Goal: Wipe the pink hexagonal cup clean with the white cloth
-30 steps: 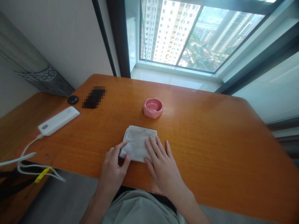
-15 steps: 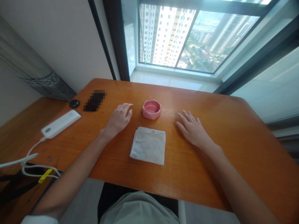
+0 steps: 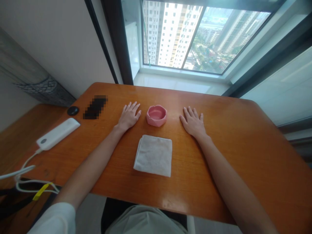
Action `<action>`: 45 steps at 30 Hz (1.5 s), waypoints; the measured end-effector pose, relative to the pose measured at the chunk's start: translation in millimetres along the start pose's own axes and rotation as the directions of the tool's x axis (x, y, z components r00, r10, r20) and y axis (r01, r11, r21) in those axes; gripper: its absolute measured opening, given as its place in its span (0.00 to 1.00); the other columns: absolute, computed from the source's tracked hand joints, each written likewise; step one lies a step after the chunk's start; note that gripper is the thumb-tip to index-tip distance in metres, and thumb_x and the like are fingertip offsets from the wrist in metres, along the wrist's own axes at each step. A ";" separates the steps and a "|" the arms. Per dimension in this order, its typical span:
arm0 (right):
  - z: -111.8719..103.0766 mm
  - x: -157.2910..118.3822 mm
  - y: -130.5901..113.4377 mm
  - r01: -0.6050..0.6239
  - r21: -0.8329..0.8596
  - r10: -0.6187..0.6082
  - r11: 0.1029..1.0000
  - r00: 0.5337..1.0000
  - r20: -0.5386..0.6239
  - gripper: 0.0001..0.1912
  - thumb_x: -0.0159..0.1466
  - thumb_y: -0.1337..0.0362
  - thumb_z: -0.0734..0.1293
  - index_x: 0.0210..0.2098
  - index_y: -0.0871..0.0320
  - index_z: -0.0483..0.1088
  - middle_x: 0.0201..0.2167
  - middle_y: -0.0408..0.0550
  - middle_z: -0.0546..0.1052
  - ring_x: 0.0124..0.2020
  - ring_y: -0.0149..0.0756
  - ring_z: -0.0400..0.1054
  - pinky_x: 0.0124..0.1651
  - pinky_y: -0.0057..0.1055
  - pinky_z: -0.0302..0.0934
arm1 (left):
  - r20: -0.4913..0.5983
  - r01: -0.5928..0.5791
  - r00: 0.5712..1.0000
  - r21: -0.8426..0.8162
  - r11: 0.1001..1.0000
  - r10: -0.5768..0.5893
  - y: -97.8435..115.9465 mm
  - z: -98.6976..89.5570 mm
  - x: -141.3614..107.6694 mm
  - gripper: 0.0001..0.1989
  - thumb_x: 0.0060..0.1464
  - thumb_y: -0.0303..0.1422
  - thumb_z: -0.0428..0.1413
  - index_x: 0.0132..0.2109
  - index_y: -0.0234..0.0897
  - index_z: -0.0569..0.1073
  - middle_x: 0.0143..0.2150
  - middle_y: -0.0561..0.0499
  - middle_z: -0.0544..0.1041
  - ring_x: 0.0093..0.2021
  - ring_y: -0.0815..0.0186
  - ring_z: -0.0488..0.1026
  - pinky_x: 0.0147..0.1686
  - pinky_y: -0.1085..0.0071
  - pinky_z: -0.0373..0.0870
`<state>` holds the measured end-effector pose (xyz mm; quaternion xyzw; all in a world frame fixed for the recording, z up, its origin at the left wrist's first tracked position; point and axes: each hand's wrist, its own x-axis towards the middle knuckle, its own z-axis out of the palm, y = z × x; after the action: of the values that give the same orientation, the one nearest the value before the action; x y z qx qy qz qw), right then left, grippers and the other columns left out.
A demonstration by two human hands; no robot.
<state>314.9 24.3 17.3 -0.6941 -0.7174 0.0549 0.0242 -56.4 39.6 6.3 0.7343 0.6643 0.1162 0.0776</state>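
Well, the folded white cloth point(image 3: 153, 156) lies flat on the orange wooden tabletop point(image 3: 226, 152), nearer the person and touching nothing else. Just beyond it sits a faceted pink ceramic dish point(image 3: 156, 115), between the two hands. The left hand point(image 3: 128, 117) and right hand point(image 3: 192, 123) both rest open and palm-down on the wood, fingers spread, gripping nothing. The dish looks most at risk: a careless sideways sweep of either hand could clip its wall and send it skidding over the glossy surface. Off to the left lie a white power bank point(image 3: 58, 133), its white cable point(image 3: 28, 161) trailing over the edge where a forearm could snag it, a round black object point(image 3: 72, 110) and a pixelated object point(image 3: 95, 107).
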 end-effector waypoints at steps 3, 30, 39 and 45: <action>-0.7 -0.2 -0.7 0.009 0.020 -0.009 1.000 1.000 -0.021 0.41 0.85 0.45 0.48 0.90 0.58 0.52 0.93 0.56 0.51 0.94 0.63 0.43 0.90 0.77 0.37 | -0.017 -0.009 1.000 -0.005 1.000 0.009 -1.2 1.2 1.4 0.33 0.83 0.43 0.45 0.85 0.37 0.67 0.90 0.44 0.62 0.92 0.46 0.55 0.92 0.43 0.50; 3.5 -0.2 2.2 0.037 0.069 -0.031 0.997 0.996 -0.084 0.40 0.85 0.45 0.51 0.87 0.58 0.60 0.91 0.60 0.56 0.92 0.64 0.48 0.89 0.80 0.40 | -0.031 -0.025 0.999 -0.035 0.999 0.024 -3.6 3.4 1.6 0.33 0.82 0.43 0.45 0.84 0.35 0.68 0.89 0.42 0.63 0.91 0.45 0.56 0.91 0.43 0.50; 7.7 1.3 5.4 0.052 0.088 -0.042 0.995 0.993 -0.109 0.40 0.84 0.45 0.51 0.86 0.58 0.61 0.91 0.61 0.57 0.92 0.65 0.49 0.88 0.80 0.41 | -0.036 -0.029 0.999 -0.036 0.999 0.028 -4.6 4.1 1.5 0.34 0.82 0.44 0.44 0.84 0.36 0.68 0.89 0.42 0.63 0.91 0.45 0.56 0.91 0.42 0.50; 9.2 1.7 6.9 0.059 0.091 -0.048 0.994 0.991 -0.121 0.40 0.84 0.44 0.51 0.86 0.56 0.61 0.90 0.61 0.58 0.91 0.65 0.50 0.88 0.81 0.42 | -0.042 -0.035 0.999 -0.047 0.998 0.033 -5.4 4.5 1.6 0.33 0.81 0.44 0.45 0.84 0.37 0.69 0.89 0.42 0.64 0.91 0.45 0.57 0.91 0.41 0.51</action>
<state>320.6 25.7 7.3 -0.6746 -0.7297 0.0467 0.1011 -60.3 41.9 0.6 0.7410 0.6502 0.1482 0.0794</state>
